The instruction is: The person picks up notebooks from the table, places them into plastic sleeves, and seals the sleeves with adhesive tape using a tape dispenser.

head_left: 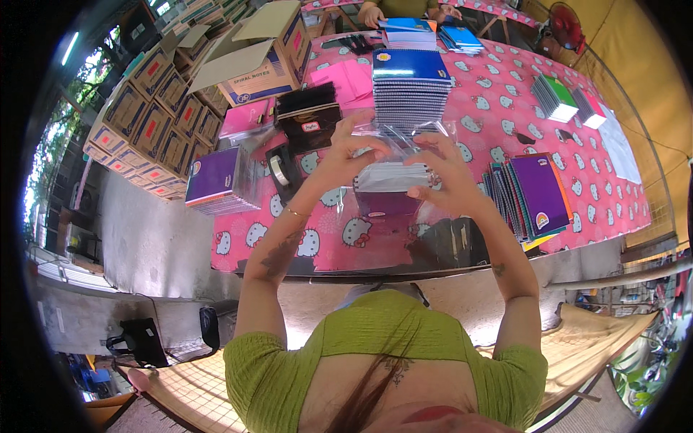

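Between my hands at the middle of the table stands a bundle of notebooks with a purple cover [386, 205] and white page edges showing on top. A clear plastic bag [415, 131] surrounds it, its crinkled upper part spreading above the pages. My left hand [359, 153] has bent fingers closed on the bag's left side. On the other side, my right hand [449, 173] curves over the bundle, its fingers gripping the plastic. Just beyond rises a tall stack of blue spiral notebooks [410, 90].
Left of me are a tape dispenser [281, 169], wrapped purple notebooks [220, 180], a dark box [308, 119] and an open carton [260, 72]. Mixed spiral notebooks [534, 191] lie at right. Green notebooks [554, 97] sit farther off. Across the table, another person's hands [372, 16] are near blue notebooks.
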Motion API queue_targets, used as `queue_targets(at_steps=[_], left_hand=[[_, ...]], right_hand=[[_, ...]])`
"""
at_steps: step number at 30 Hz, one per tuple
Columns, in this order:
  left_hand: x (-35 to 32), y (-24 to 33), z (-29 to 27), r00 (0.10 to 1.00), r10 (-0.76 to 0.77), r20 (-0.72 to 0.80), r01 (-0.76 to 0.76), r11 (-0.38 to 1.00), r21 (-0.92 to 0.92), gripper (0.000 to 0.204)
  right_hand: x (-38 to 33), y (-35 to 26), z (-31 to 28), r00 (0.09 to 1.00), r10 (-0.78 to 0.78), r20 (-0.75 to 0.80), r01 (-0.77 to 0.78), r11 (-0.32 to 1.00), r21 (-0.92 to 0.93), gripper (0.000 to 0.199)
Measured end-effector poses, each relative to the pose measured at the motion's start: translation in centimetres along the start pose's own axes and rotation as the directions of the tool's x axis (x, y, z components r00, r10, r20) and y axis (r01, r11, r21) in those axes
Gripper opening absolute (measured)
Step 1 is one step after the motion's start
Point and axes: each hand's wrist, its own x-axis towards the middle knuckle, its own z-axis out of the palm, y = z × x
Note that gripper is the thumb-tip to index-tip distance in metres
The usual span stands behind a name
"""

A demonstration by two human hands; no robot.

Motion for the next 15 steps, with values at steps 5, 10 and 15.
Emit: queue_targets(at_steps=[5,10,15], left_hand=[[0.2,-0.4,0.9,1.0,-0.007,-0.022,0.007,1.0,0.013,0.02],[0.7,-0.9,2.5,0.993,0.053,-0.109,-0.048,0.997,0.053,0.02],[0.3,-1.2,2.5,0.997,0.035,-0.066,-0.03,0.996,0.079,0.022]], right_hand=[[2.4,1.8,0.0,0.991,-0.13,0.042,0.137,0.935,-0.327,0.053],[6.7,1.6,-2.4,0.879,0.344,0.331,-0.295,0.937,-0.188,0.057],[3.7,0.7,-4.1,0.981,0.03,0.193,0.007,0.982,-0.187,0.047]])
